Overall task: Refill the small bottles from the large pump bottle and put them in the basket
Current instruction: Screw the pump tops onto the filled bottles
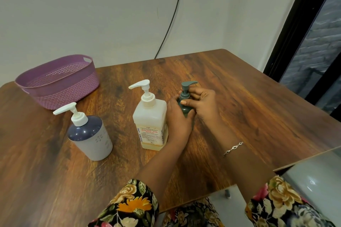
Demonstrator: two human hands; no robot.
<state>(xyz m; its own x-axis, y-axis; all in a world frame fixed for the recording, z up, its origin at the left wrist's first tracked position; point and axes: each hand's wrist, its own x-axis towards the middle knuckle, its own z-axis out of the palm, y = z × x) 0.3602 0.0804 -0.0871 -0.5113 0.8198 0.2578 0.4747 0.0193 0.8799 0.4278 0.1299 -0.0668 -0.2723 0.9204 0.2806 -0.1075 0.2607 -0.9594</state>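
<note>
Toward the far right corner of the table (239, 108), my left hand (178, 119) wraps the small green bottle (185, 97) while my right hand (202, 102) seemingly pinches its pump collar.

A large pump bottle (149, 114) is standing on a wooden table (239, 97), its front label (150, 135) showing the brand "BIOCHEK CHG" in red capitals, with the word "Handrub" sitting in red directly beneath. The same name, "BIOCHEK CHG", is running vertically in blue letters along the label's left edge. It is appearing again in dark vertical letters on the bottle's right side face. A small dark mark is sitting above the red brand line, too tiny to make out. Below the red heading, several lines of fine print are filling the rest of the label, all too small and blurred to be read.
</note>
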